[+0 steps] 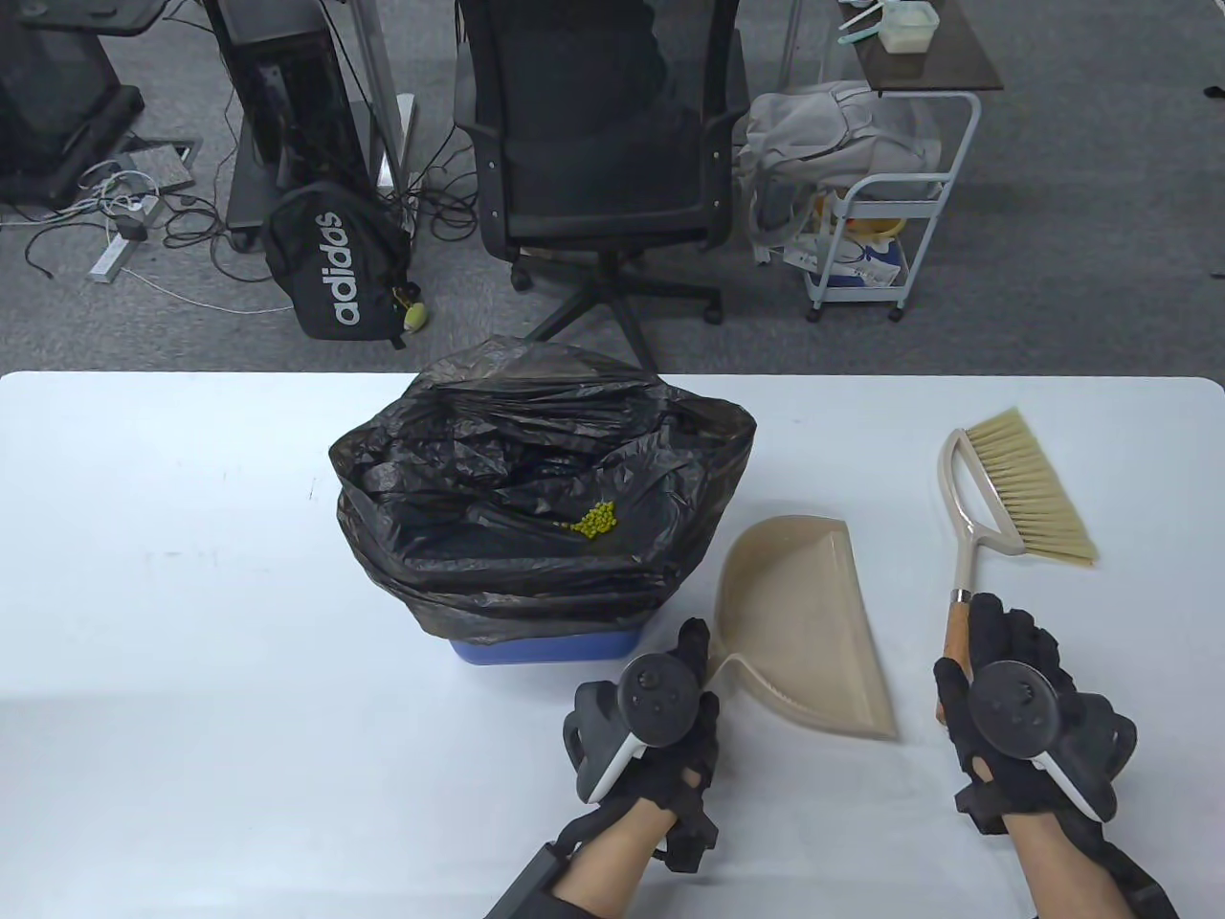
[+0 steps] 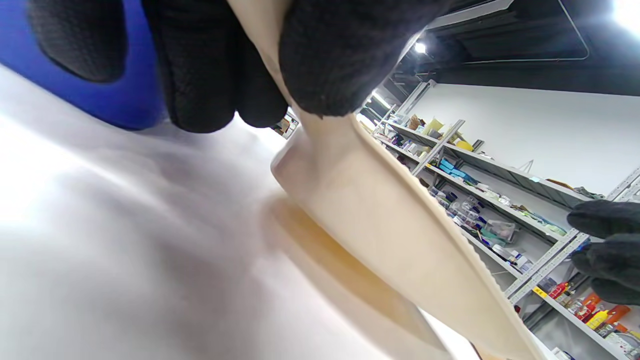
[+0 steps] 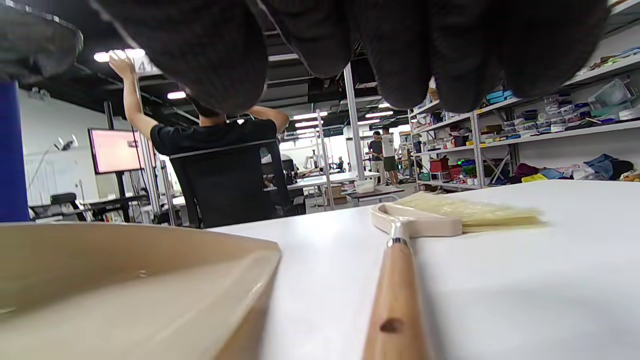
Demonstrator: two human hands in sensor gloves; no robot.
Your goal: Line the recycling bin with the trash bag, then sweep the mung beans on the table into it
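A blue bin [image 1: 545,651], lined with a black trash bag [image 1: 536,479], stands mid-table with a small heap of mung beans [image 1: 595,519] inside the bag. My left hand [image 1: 684,670] pinches the handle of the beige dustpan [image 1: 804,622] just right of the bin; thumb and fingers [image 2: 340,55] clamp the handle of that dustpan [image 2: 390,220]. The brush [image 1: 1014,488] lies flat on the table at the right. My right hand [image 1: 976,641] hovers over the end of its wooden handle [image 3: 395,300], and the curled fingers [image 3: 310,40] stay clear of it.
The white table [image 1: 191,574] runs wide to the left of the bin. Behind its far edge stand an office chair [image 1: 598,144], a black backpack [image 1: 330,263] and a white cart [image 1: 861,239]. A person [image 3: 215,140] sits beyond the table.
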